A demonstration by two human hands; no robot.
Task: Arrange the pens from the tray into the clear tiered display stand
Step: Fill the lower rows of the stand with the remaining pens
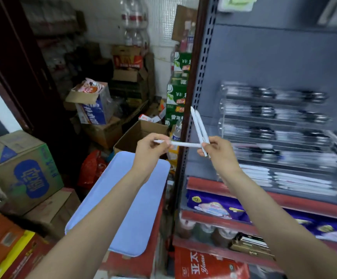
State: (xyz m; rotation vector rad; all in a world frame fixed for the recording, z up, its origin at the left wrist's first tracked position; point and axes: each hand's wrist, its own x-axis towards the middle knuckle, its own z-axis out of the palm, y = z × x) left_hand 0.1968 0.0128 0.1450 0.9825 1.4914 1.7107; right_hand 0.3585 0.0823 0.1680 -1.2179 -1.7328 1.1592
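Observation:
My left hand [151, 144] pinches one white pen [185, 144] that lies level, its far end reaching my right hand. In my right hand [217, 149] two white pens [197, 125] are gripped, pointing up and to the left. The light blue tray [131, 208] sits below my left forearm with no pens showing on it. To the right, on the grey shelf, stands the clear tiered display stand [274, 125], blurred, with rows of black and white pens lying in its tiers.
A dark metal shelf upright [191, 109] stands between the tray and the stand. Purple packets [214, 204] lie on the shelf below. Cardboard boxes [24, 174] crowd the left and the floor behind. An open carton [139, 133] stands just past the tray.

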